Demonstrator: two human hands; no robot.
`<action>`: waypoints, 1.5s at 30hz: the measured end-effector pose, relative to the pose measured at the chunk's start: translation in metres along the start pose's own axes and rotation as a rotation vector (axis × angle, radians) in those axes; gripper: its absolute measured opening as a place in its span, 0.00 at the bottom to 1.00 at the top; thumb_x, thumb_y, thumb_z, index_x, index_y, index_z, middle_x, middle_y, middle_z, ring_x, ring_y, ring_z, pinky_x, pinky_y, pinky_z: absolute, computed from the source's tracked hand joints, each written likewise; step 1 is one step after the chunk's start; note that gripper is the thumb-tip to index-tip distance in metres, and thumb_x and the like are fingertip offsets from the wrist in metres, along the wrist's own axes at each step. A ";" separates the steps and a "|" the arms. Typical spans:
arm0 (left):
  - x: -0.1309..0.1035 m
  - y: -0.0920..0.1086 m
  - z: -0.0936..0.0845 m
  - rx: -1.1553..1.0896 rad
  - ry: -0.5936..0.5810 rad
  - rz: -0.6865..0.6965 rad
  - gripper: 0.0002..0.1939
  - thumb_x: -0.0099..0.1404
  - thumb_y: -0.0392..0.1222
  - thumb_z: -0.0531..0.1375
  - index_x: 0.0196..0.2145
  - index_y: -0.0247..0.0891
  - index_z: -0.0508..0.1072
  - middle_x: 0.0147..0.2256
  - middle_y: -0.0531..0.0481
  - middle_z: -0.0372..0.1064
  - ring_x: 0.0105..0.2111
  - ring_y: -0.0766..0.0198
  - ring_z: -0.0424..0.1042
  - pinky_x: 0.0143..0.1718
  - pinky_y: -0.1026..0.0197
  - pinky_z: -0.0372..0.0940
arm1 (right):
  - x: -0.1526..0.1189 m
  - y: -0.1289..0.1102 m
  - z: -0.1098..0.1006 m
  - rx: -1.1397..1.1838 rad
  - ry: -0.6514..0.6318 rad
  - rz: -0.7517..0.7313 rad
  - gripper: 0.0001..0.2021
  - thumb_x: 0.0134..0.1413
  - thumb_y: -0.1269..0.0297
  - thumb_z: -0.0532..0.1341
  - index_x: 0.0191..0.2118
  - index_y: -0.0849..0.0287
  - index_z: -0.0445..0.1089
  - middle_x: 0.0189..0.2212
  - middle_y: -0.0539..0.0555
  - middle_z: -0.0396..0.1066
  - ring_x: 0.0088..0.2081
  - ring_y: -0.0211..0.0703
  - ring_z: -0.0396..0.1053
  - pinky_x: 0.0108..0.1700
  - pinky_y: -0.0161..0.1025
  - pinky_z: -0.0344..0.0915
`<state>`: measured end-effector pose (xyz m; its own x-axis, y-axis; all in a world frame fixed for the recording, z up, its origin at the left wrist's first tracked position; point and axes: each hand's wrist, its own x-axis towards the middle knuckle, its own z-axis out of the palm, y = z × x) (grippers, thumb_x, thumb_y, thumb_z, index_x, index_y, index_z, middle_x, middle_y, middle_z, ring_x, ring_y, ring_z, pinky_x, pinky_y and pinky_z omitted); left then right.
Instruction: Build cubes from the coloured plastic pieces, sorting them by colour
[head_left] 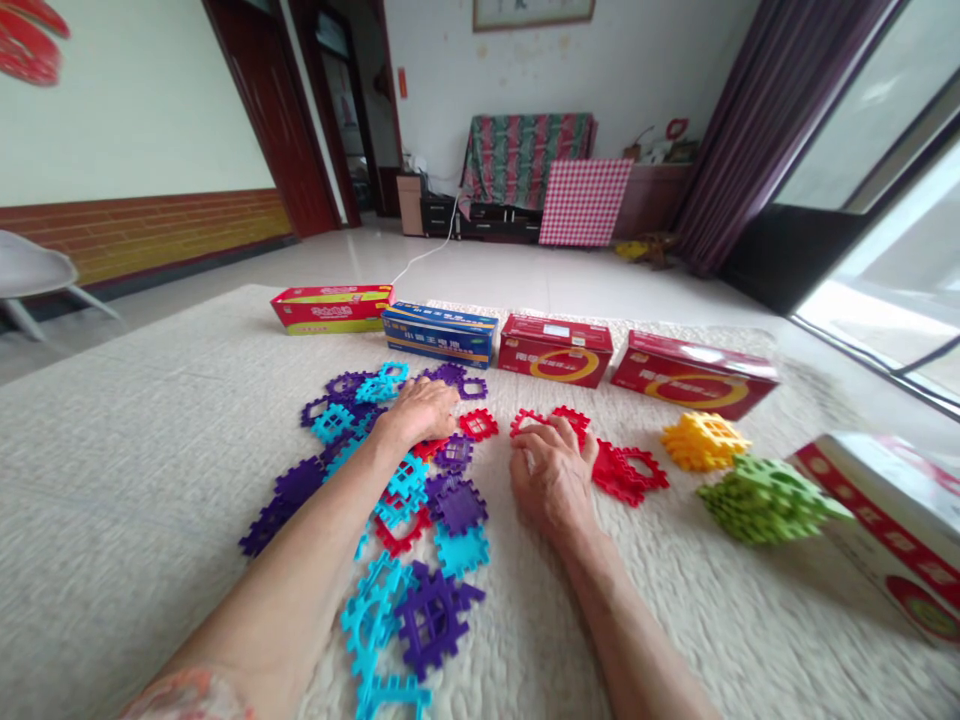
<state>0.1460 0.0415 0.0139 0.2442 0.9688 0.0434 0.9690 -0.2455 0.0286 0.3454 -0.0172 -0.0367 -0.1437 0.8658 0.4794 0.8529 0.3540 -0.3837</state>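
Observation:
Purple, cyan and red interlocking plastic tiles lie in a loose mixed pile, with a purple tile (459,505) and a cyan tile (461,550) on its right side. My left hand (424,408) reaches into the far part of this pile, fingers curled downward; a red tile shows just below it, and its fingertips are hidden. My right hand (553,472) is bent over a red tile (527,420) on the mat, fingers closed down at its edge. More red tiles (628,472) lie right of that hand. A single red windowed tile (478,424) lies between my hands.
A yellow tile stack (705,442) and a green tile stack (772,500) lie at right, near a white-and-red box (892,530). Along the back stand a red-and-green box (334,310), a blue box (439,335) and two red boxes (555,350). A cream quilted mat (150,450) lies underneath.

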 end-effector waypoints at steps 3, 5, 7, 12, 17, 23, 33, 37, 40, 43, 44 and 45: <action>-0.001 0.001 -0.004 0.064 -0.073 -0.033 0.17 0.59 0.39 0.57 0.45 0.40 0.74 0.44 0.41 0.72 0.47 0.52 0.70 0.49 0.55 0.63 | 0.001 -0.001 -0.002 -0.031 0.025 0.072 0.10 0.52 0.70 0.56 0.34 0.54 0.75 0.47 0.55 0.73 0.56 0.58 0.57 0.58 0.64 0.42; 0.000 0.000 -0.004 0.076 -0.049 -0.029 0.17 0.59 0.36 0.55 0.46 0.39 0.75 0.43 0.41 0.73 0.46 0.52 0.71 0.48 0.55 0.64 | 0.000 -0.004 -0.003 -0.022 -0.025 0.010 0.13 0.51 0.71 0.55 0.39 0.53 0.74 0.53 0.54 0.70 0.59 0.59 0.55 0.58 0.65 0.42; 0.001 -0.003 -0.001 0.084 -0.016 -0.001 0.18 0.59 0.33 0.54 0.45 0.40 0.75 0.42 0.43 0.74 0.46 0.55 0.71 0.50 0.57 0.63 | -0.002 -0.008 -0.002 0.011 -0.122 -0.107 0.18 0.53 0.72 0.54 0.47 0.50 0.72 0.56 0.52 0.67 0.62 0.58 0.51 0.59 0.65 0.42; 0.004 -0.006 0.004 0.053 0.016 0.026 0.19 0.59 0.31 0.54 0.45 0.42 0.76 0.42 0.45 0.75 0.46 0.56 0.72 0.50 0.57 0.63 | -0.008 -0.017 -0.001 0.046 -0.274 -0.223 0.21 0.60 0.70 0.50 0.57 0.49 0.63 0.59 0.52 0.64 0.64 0.59 0.49 0.60 0.65 0.41; 0.008 -0.012 -0.001 -0.017 0.084 0.002 0.22 0.58 0.31 0.54 0.48 0.42 0.76 0.44 0.47 0.76 0.47 0.58 0.73 0.52 0.61 0.63 | -0.007 -0.018 -0.002 -0.011 -0.212 -0.175 0.17 0.60 0.68 0.52 0.54 0.52 0.66 0.52 0.56 0.70 0.61 0.59 0.51 0.60 0.65 0.39; 0.013 -0.046 -0.011 -0.077 0.180 -0.177 0.20 0.57 0.33 0.56 0.46 0.42 0.78 0.43 0.48 0.77 0.46 0.57 0.74 0.50 0.62 0.64 | -0.001 -0.011 -0.003 -0.095 -0.096 -0.020 0.09 0.55 0.68 0.56 0.39 0.56 0.72 0.39 0.56 0.73 0.50 0.54 0.61 0.58 0.59 0.42; 0.005 -0.047 -0.018 0.074 -0.079 -0.337 0.17 0.57 0.39 0.57 0.43 0.37 0.78 0.44 0.39 0.75 0.46 0.50 0.73 0.45 0.57 0.66 | -0.001 -0.008 -0.003 -0.055 -0.116 -0.069 0.09 0.52 0.65 0.59 0.39 0.53 0.74 0.38 0.56 0.72 0.48 0.53 0.60 0.54 0.56 0.44; 0.006 -0.043 -0.015 0.101 -0.104 -0.353 0.16 0.56 0.39 0.58 0.41 0.36 0.78 0.44 0.39 0.75 0.46 0.52 0.73 0.45 0.58 0.65 | 0.000 -0.008 -0.003 -0.039 -0.110 -0.083 0.07 0.53 0.66 0.59 0.35 0.53 0.75 0.35 0.55 0.72 0.46 0.51 0.61 0.53 0.55 0.43; 0.007 -0.043 -0.015 0.085 -0.089 -0.362 0.14 0.55 0.38 0.57 0.39 0.39 0.79 0.42 0.42 0.77 0.44 0.55 0.74 0.43 0.60 0.65 | 0.001 -0.007 -0.003 -0.023 -0.097 -0.087 0.06 0.52 0.67 0.60 0.32 0.53 0.75 0.33 0.54 0.72 0.45 0.50 0.61 0.53 0.54 0.44; 0.005 -0.042 -0.023 0.074 -0.043 -0.348 0.14 0.55 0.39 0.57 0.37 0.42 0.80 0.40 0.44 0.77 0.40 0.57 0.74 0.41 0.62 0.64 | 0.001 -0.006 -0.003 0.005 -0.080 -0.097 0.06 0.52 0.66 0.60 0.30 0.54 0.75 0.32 0.53 0.72 0.44 0.49 0.61 0.53 0.53 0.45; 0.004 -0.041 -0.027 0.065 -0.028 -0.334 0.13 0.54 0.39 0.57 0.36 0.42 0.80 0.38 0.45 0.78 0.39 0.58 0.74 0.39 0.63 0.63 | 0.001 -0.006 -0.003 0.013 -0.077 -0.102 0.05 0.52 0.67 0.60 0.30 0.54 0.75 0.32 0.53 0.71 0.44 0.49 0.62 0.53 0.53 0.45; 0.002 -0.039 -0.031 0.049 -0.011 -0.311 0.13 0.54 0.40 0.58 0.35 0.41 0.80 0.36 0.45 0.78 0.37 0.58 0.74 0.37 0.63 0.63 | 0.001 -0.006 -0.002 0.018 -0.075 -0.105 0.05 0.52 0.67 0.60 0.30 0.54 0.74 0.32 0.53 0.71 0.44 0.49 0.62 0.53 0.53 0.45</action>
<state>0.1075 0.0525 0.0434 -0.0638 0.9975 0.0292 0.9979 0.0641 -0.0096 0.3413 -0.0192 -0.0322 -0.2693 0.8477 0.4571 0.8221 0.4496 -0.3494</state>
